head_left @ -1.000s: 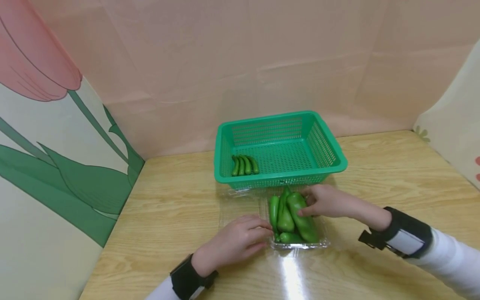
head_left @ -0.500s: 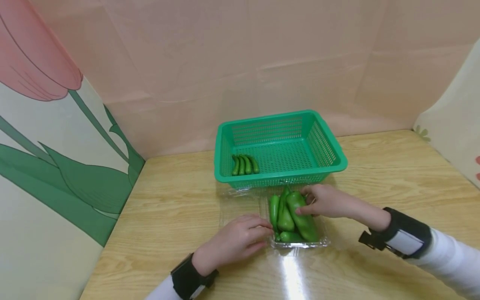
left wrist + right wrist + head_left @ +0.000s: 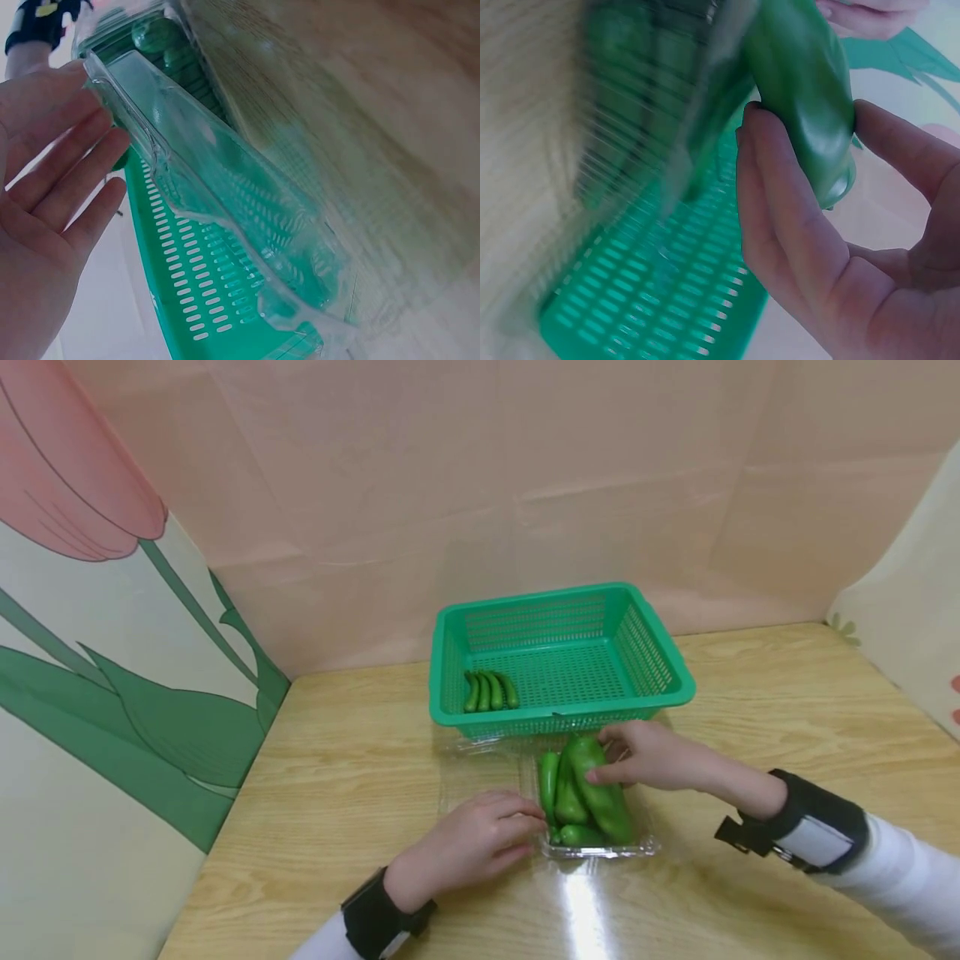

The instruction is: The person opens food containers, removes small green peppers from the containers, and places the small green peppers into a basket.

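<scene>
My right hand (image 3: pixel 652 757) pinches the upper end of a large green pepper (image 3: pixel 606 802) between thumb and fingers. In the right wrist view the glossy pepper (image 3: pixel 806 82) sits between the fingers and thumb. It leans across other green peppers (image 3: pixel 572 797) in a clear plastic clamshell box (image 3: pixel 600 851). At that box's left side is my left hand (image 3: pixel 476 839), its fingertips right at the edge. The left wrist view shows that hand (image 3: pixel 45 202) with fingers nearly straight beside the clear plastic rim.
The box's clear lid (image 3: pixel 480 772) lies opened flat to the left on the wooden table (image 3: pixel 337 793). Right behind the box stands a green slotted basket (image 3: pixel 562 708) with several small, slim green peppers (image 3: pixel 491 691) at its left. A pinkish sheet (image 3: pixel 480 502) hangs behind.
The right hand has shifted slightly up and left, and the large pepper's upper end has risen and swung a little left with it. The left hand has stayed put.
</scene>
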`<state>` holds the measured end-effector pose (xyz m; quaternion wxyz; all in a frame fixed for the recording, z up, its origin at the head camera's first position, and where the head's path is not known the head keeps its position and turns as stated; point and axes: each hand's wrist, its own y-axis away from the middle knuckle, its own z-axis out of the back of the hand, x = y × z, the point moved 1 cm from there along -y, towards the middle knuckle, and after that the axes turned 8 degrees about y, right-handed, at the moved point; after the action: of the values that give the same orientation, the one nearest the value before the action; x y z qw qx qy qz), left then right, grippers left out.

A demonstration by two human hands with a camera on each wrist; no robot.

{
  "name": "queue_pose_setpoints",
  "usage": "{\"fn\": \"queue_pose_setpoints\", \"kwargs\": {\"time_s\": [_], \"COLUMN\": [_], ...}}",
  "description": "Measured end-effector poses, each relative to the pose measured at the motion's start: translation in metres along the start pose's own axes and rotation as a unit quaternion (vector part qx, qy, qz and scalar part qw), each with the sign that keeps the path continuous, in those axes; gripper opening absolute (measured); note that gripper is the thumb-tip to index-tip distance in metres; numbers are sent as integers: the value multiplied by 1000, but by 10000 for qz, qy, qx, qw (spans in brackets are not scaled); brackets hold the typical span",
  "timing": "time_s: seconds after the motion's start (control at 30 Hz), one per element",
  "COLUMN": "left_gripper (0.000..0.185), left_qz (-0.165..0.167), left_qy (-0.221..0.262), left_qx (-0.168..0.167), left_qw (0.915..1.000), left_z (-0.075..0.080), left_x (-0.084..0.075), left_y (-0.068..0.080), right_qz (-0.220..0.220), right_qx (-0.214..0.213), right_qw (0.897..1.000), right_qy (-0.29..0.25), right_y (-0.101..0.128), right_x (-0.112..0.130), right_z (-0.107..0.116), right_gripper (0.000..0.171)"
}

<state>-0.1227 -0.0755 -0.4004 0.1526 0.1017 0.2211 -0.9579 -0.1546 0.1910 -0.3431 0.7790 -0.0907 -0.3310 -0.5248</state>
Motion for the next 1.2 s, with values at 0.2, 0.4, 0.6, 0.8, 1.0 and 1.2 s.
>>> {"fn": "queue_pose_setpoints", "kwargs": {"time_s": [0.2,0.4,0.6,0.8,1.0,1.2], "left_gripper": [28,28,27,28,29,28], "left_qz": [-48,-67,-92,-102,-71,-76], "left_qy": [-86,-66,-65,-84,-37,-94], "left_qx": [-2,-20,-30,-22,-36,-19], "left_qw": [10000,10000,9999,9999,10000,9999], "left_z": [1,2,1,1,1,1], "left_x": [0,-1,-1,-1,-1,-1], "left_y": [1,2,2,2,1,1], "right_qz": [-43,-165,-242,-349,-409,-539], "right_qx": [18,127,87,69,36,14], "right_qw": [10000,9990,9973,9974,9973,9980], "right_qy": [75,391,685,628,616,337], "right_y": [-3,-8,-16,-24,-36,-57], "right_x": [12,26,36,43,51,57], "right_z": [15,32,49,63,75,87], "right_gripper": [75,82,83,84,83,83]}}
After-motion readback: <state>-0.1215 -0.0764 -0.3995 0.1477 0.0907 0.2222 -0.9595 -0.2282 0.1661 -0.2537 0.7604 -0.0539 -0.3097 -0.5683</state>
